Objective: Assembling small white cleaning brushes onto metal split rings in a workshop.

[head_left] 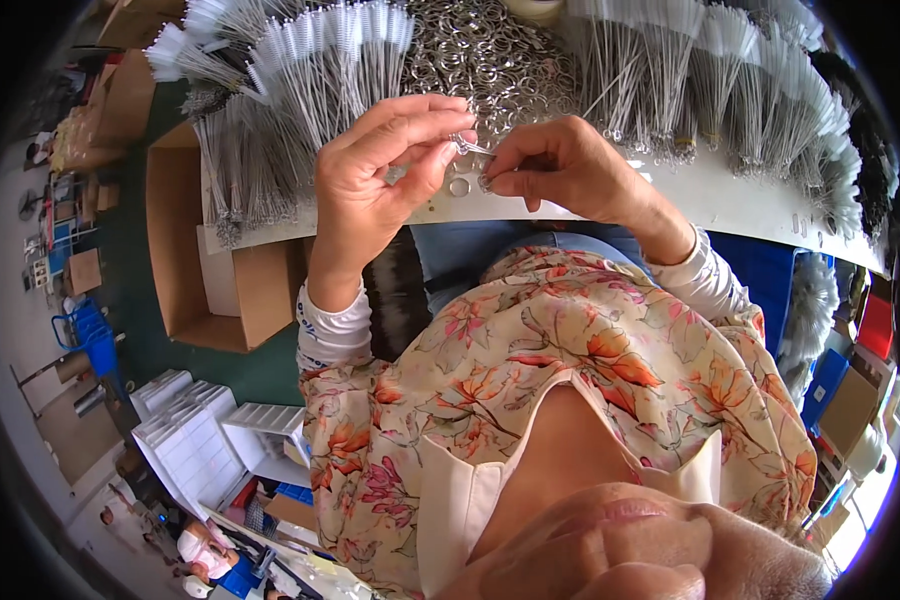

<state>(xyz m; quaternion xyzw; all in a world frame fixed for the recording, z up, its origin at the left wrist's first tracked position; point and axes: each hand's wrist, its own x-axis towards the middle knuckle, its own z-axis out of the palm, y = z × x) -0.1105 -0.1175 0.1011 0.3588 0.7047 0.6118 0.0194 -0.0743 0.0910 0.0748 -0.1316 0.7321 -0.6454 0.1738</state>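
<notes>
My left hand is raised over the near edge of the table, thumb and fingers pinched on a small silvery metal ring. Close on its right, my right hand is closed, its thumb and forefinger gripping a thin metal piece that meets the ring. Whether that piece is a wire end or a small tool cannot be made out. Below the right fingertips shows a bit of metal, partly hidden by them. A loose split ring lies on the white tabletop between the hands.
A heap of metal rings covers the table beyond my hands. Bundles of wire-handled brushes with white bristles stand left and right of it. An open cardboard box is at the table's left; white plastic crates sit farther back.
</notes>
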